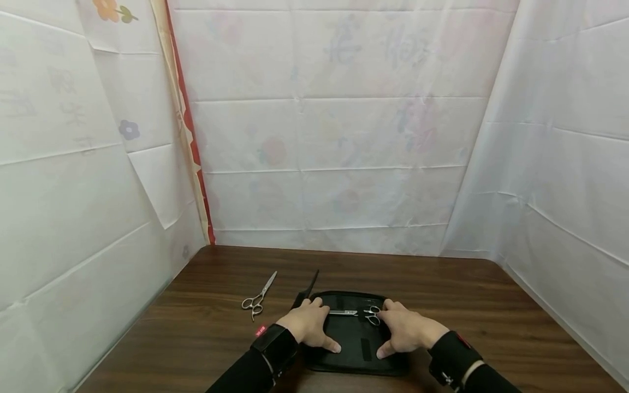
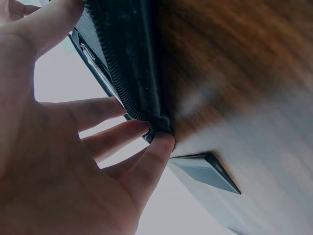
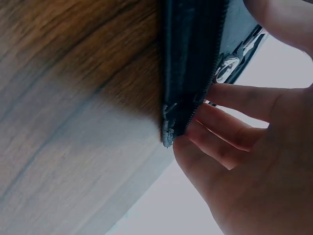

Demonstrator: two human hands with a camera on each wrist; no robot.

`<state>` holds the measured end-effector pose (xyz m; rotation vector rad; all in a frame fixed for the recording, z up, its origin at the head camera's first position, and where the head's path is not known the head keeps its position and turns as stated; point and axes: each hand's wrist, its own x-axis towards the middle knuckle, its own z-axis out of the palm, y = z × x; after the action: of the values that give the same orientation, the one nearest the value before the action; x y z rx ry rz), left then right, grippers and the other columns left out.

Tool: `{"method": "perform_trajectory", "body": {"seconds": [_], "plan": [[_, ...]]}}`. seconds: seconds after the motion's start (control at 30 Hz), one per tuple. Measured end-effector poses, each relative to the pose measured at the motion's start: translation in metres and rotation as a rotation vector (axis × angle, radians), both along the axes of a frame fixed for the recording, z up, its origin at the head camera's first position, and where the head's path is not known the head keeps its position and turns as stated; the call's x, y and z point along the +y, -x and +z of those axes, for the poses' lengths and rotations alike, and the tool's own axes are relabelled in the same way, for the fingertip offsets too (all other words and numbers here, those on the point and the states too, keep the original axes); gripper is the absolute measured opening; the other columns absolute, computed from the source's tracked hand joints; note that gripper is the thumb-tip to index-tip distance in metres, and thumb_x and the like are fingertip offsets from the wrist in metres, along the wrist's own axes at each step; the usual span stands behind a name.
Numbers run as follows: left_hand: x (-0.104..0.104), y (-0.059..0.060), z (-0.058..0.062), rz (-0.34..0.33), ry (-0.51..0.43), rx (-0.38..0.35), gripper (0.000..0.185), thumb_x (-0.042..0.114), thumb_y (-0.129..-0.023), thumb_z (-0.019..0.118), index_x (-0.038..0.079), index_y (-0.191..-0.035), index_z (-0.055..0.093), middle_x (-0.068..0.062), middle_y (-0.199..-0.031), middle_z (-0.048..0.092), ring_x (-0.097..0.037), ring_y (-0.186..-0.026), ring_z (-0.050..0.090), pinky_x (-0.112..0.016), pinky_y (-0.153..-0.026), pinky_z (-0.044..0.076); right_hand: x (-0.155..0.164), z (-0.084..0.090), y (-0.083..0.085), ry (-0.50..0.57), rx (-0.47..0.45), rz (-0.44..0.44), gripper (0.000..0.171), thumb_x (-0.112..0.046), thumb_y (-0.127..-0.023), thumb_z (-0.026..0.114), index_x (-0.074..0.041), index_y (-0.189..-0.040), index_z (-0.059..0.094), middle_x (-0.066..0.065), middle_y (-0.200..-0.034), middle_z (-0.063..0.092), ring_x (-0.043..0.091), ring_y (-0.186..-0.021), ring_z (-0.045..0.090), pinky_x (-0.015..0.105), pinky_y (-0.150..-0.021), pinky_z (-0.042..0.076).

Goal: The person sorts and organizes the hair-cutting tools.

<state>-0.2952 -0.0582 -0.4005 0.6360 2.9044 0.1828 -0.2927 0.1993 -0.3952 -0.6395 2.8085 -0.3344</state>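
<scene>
A black zip case (image 1: 349, 360) lies on the wooden table, its inside facing up, with silver scissors (image 1: 372, 315) in it. My left hand (image 1: 310, 326) touches the case's left side, fingertips at the zipped rim (image 2: 115, 63) and thumb over the inside. On the right side my right hand (image 1: 407, 327) does likewise, its fingertips against the rim (image 3: 215, 63) in the right wrist view. The fingers of both hands are spread and fairly straight. Beyond the left hand a slim black thing with a thin tail (image 1: 312, 285), like a tail comb, is partly hidden.
Another pair of silver scissors (image 1: 259, 296) lies on the table (image 1: 206, 305), left of the case. White printed sheets (image 1: 324, 136) hang behind the table and on both sides. One sheet edge has a red strip (image 1: 191, 136).
</scene>
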Motion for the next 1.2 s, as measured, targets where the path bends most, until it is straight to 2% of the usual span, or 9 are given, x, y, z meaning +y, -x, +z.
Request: {"method": "perform_trajectory", "body": {"seconds": [0.4, 0.67, 0.8, 1.0, 1.2], "plan": [[-0.001, 0.000, -0.001, 0.014, 0.000, 0.016, 0.088, 0.066, -0.076, 0.080, 0.009, -0.140, 0.060, -0.008, -0.137, 0.054, -0.034, -0.128, 0.051, -0.049, -0.100, 0.049, 0.002, -0.002, -0.002, 0.010, 0.028, 0.038, 0.077, -0.041, -0.078, 0.088, 0.001, -0.135, 0.061, 0.001, -0.112, 0.047, 0.021, -0.103, 0.045, 0.044, -0.083, 0.047], [-0.001, 0.001, 0.001, 0.009, 0.006, 0.000, 0.088, 0.064, -0.076, 0.081, 0.009, -0.141, 0.059, -0.009, -0.139, 0.054, -0.033, -0.129, 0.050, -0.048, -0.102, 0.047, 0.004, -0.005, -0.003, 0.008, 0.025, 0.030, 0.076, -0.042, -0.078, 0.088, 0.000, -0.136, 0.061, 0.001, -0.113, 0.047, 0.022, -0.104, 0.046, 0.044, -0.084, 0.047], [-0.005, 0.000, 0.000, 0.021, -0.023, -0.034, 0.087, 0.059, -0.078, 0.082, 0.008, -0.143, 0.057, -0.012, -0.140, 0.052, -0.036, -0.132, 0.048, -0.050, -0.104, 0.045, 0.003, -0.007, -0.003, -0.004, 0.030, 0.050, 0.075, -0.044, -0.078, 0.087, -0.001, -0.135, 0.062, 0.001, -0.112, 0.048, 0.022, -0.104, 0.046, 0.043, -0.085, 0.047], [-0.018, 0.001, 0.001, 0.005, -0.104, -0.038, 0.083, 0.052, -0.078, 0.085, 0.006, -0.141, 0.057, -0.013, -0.141, 0.051, -0.038, -0.131, 0.049, -0.051, -0.104, 0.045, 0.001, -0.004, -0.001, -0.030, 0.022, 0.049, 0.075, -0.044, -0.079, 0.086, -0.001, -0.135, 0.061, 0.002, -0.116, 0.047, 0.022, -0.106, 0.046, 0.044, -0.087, 0.047], [-0.025, 0.003, 0.001, -0.030, -0.190, -0.040, 0.072, 0.044, -0.079, 0.087, 0.009, -0.135, 0.059, -0.008, -0.128, 0.056, -0.033, -0.120, 0.057, -0.048, -0.099, 0.049, 0.001, -0.003, -0.001, -0.052, 0.021, 0.036, 0.073, -0.044, -0.079, 0.086, -0.002, -0.133, 0.062, 0.003, -0.118, 0.048, 0.022, -0.107, 0.047, 0.044, -0.088, 0.048]]}}
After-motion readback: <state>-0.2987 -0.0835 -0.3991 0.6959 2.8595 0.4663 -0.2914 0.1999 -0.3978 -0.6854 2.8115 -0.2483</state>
